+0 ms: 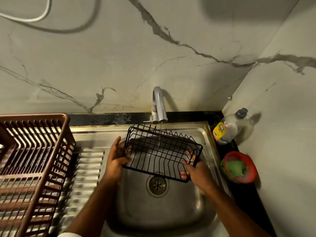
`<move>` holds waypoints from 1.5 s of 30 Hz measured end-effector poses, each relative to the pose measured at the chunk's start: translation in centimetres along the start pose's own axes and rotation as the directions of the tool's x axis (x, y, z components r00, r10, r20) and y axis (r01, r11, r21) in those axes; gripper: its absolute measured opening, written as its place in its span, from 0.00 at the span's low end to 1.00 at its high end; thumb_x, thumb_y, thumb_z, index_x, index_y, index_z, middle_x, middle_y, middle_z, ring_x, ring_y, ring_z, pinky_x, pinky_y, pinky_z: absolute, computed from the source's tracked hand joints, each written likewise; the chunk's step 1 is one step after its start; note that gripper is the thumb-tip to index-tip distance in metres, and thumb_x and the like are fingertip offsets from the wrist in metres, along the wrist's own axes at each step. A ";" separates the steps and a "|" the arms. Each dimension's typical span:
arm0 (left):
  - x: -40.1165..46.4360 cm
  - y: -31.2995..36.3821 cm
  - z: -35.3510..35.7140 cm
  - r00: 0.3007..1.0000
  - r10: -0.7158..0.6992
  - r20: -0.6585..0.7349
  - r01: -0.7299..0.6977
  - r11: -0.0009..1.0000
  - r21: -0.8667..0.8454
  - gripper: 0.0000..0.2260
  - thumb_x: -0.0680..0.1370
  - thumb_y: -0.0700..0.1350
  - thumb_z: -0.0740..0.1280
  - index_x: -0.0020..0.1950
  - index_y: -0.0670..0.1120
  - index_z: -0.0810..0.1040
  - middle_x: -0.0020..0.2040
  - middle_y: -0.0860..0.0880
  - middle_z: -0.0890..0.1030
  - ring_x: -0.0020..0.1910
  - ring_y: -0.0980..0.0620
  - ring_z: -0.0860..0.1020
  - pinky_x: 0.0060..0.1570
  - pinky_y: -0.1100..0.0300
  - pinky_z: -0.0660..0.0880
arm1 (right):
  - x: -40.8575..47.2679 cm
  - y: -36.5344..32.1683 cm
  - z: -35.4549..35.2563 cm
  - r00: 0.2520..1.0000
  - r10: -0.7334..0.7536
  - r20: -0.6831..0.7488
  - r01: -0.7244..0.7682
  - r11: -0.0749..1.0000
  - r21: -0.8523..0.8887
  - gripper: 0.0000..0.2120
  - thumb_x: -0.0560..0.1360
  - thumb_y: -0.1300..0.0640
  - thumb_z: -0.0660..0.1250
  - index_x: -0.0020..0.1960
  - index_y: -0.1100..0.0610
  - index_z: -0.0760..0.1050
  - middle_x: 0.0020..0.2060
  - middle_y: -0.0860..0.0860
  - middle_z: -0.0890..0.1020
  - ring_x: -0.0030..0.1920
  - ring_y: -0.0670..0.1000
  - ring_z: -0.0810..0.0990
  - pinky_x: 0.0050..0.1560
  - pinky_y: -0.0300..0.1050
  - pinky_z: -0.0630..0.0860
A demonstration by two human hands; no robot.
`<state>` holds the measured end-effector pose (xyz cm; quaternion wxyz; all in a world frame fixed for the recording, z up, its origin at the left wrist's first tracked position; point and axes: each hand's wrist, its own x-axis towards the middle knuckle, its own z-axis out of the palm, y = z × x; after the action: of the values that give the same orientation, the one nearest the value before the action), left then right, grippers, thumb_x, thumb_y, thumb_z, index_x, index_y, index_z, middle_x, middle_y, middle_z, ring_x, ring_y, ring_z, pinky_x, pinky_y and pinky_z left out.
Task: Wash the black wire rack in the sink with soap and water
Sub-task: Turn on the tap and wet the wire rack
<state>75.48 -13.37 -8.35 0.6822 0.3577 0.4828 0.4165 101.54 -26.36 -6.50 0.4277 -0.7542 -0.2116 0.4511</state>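
Observation:
The black wire rack point(160, 151) hangs tilted over the steel sink point(193, 207), above the drain point(157, 184). My left hand point(116, 158) grips its left end, thumb over the lower edge wire. My right hand point(193, 170) holds the right end, fingers poking through the bars. A thin stream of water falls from the chrome tap point(159, 106) onto the rack's far side. A soap bottle point(227, 128) with a yellow label leans in the right corner.
A brown plastic dish drainer point(32, 161) fills the ribbed draining board at left. A red bowl point(239, 166) holding a green scrub pad sits on the dark counter right of the sink. Marble-patterned walls close in behind and at right.

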 end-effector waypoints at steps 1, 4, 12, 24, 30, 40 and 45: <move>0.1 0.5 0.0 0.997 0.023 0.071 -0.029 0.997 0.074 0.33 0.76 0.24 0.62 0.77 0.50 0.69 0.70 0.48 0.78 0.68 0.49 0.78 0.62 0.53 0.76 | 0.4 -0.5 -0.4 1.000 -0.008 0.009 0.009 0.999 -0.033 0.24 0.82 0.63 0.64 0.74 0.47 0.68 0.51 0.49 0.82 0.40 0.57 0.85 0.43 0.52 0.84; 0.5 1.0 1.6 0.993 0.046 0.106 -0.065 0.980 0.190 0.20 0.76 0.28 0.68 0.66 0.42 0.77 0.59 0.46 0.84 0.63 0.45 0.80 0.55 0.61 0.79 | 1.5 -1.6 -1.1 0.998 -0.056 0.035 0.061 0.987 -0.150 0.23 0.82 0.64 0.63 0.74 0.47 0.70 0.54 0.50 0.83 0.43 0.56 0.86 0.43 0.52 0.85; 0.6 -0.4 2.8 0.993 0.081 -0.090 -0.082 0.997 -0.009 0.18 0.75 0.26 0.58 0.55 0.43 0.78 0.50 0.42 0.81 0.49 0.42 0.79 0.51 0.51 0.77 | 1.4 -2.4 -0.2 0.943 -0.291 -0.159 0.199 0.880 -0.431 0.22 0.78 0.58 0.69 0.71 0.52 0.70 0.58 0.51 0.81 0.57 0.51 0.81 0.46 0.41 0.79; 0.0 0.2 4.0 0.958 0.285 0.012 -0.284 0.950 0.132 0.20 0.67 0.35 0.61 0.57 0.45 0.78 0.44 0.55 0.86 0.45 0.59 0.82 0.42 0.67 0.78 | 0.4 0.5 4.9 0.946 -0.211 0.248 0.272 0.096 -0.957 0.49 0.78 0.55 0.66 0.78 0.58 0.28 0.77 0.56 0.29 0.77 0.62 0.29 0.79 0.59 0.38; 0.5 0.8 5.8 0.939 0.343 0.028 -0.344 0.933 0.108 0.19 0.65 0.34 0.60 0.52 0.46 0.81 0.42 0.55 0.86 0.44 0.57 0.82 0.43 0.64 0.78 | -1.2 -2.3 9.9 0.976 -0.157 0.150 0.170 0.125 -0.977 0.52 0.76 0.47 0.68 0.77 0.68 0.33 0.74 0.72 0.34 0.77 0.72 0.35 0.78 0.65 0.39; 1.1 1.2 6.6 0.931 0.365 0.023 -0.366 0.930 0.047 0.22 0.65 0.34 0.63 0.59 0.39 0.78 0.46 0.55 0.87 0.48 0.57 0.84 0.46 0.64 0.79 | 0.0 -3.0 9.0 0.581 -0.249 0.775 0.795 -0.031 -0.606 0.51 0.70 0.56 0.71 0.82 0.52 0.41 0.82 0.52 0.45 0.81 0.53 0.41 0.80 0.52 0.43; 1.2 1.6 4.5 0.918 0.396 0.030 -0.397 0.914 0.089 0.23 0.66 0.33 0.60 0.56 0.48 0.82 0.44 0.55 0.85 0.46 0.55 0.82 0.45 0.63 0.77 | 1.7 -2.9 2.7 0.803 -0.260 0.537 0.563 0.036 -0.826 0.49 0.74 0.69 0.60 0.80 0.49 0.31 0.77 0.45 0.31 0.79 0.48 0.33 0.80 0.50 0.41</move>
<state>79.65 -12.01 -6.17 0.5689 0.4818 0.4156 0.5210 100.24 -22.37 -5.49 -0.0670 -0.6893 -0.7049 0.1532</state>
